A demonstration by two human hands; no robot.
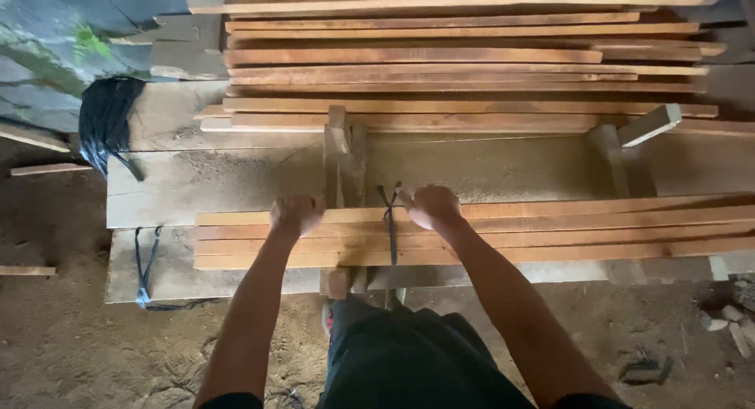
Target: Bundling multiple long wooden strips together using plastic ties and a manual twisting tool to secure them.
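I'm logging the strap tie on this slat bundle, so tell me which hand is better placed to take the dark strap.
Right, probably. The right hand rests on the wooden slats right beside the dark strap, nearly touching it. The left hand grips the slats' far edge farther off, toward their left end.

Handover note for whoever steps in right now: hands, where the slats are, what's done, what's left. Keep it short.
Left hand: closed, pressing on the far edge of the near bundle of wooden slats, left of the strap.
Right hand: closed on the same edge, just right of the dark strap.
Slats: the near bundle lies flat across the workbench, ends roughly flush at the left. The bigger stack of slats sits behind, untouched.
Done: strap runs across the bundle between the hands.
Left: cannot tell whether the strap is tied off; check it before moving anything.
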